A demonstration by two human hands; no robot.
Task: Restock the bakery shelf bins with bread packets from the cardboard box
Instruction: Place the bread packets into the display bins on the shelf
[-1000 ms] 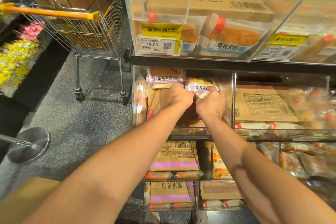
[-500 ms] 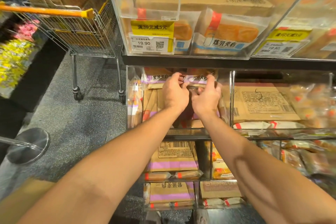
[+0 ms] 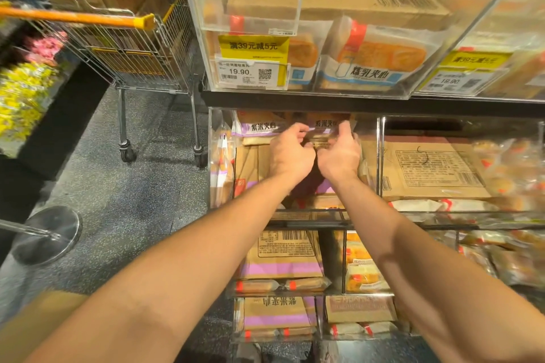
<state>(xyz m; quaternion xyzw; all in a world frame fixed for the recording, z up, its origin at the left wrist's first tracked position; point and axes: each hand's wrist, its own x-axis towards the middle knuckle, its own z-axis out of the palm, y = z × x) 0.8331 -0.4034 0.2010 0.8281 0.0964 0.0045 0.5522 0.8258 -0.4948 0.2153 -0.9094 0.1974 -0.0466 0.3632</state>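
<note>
Both forearms reach forward from the bottom of the view into a clear bin [image 3: 380,156] at mid-shelf. Left hand [image 3: 290,153] and right hand [image 3: 339,153] sit side by side, nearly touching, fingers curled. Both pinch the near edge of a bread packet [image 3: 324,124] with a purple label, held at the back of the bin just under the black shelf edge [image 3: 295,102]. Another purple-label packet [image 3: 259,126] lies just left of the left hand, same bin.

Below the hands: lower bins [image 3: 342,262] already hold flat purple-striped cardboard and wrapped bread. Right of the right hand: a neighbouring bin with brown cardboard [image 3: 430,165] on top of packets. Above the hands: top bin [image 3: 298,6] with a long carton and orange-label bread behind a price tag [image 3: 250,72]. Far left of the left hand: a wire shopping trolley [image 3: 132,50] loaded with brown boxes.

Progress, as judged: mid-task, one packet being set in place; most bins look partly stocked, so some filling is probably left. How much stock remains cannot be told.

Hidden: the source cardboard box is not clearly identifiable. Fingertips partly covered by the packet. Bin floor beneath the wrists is dark. Right edge blurred, packets there unreadable.
</note>
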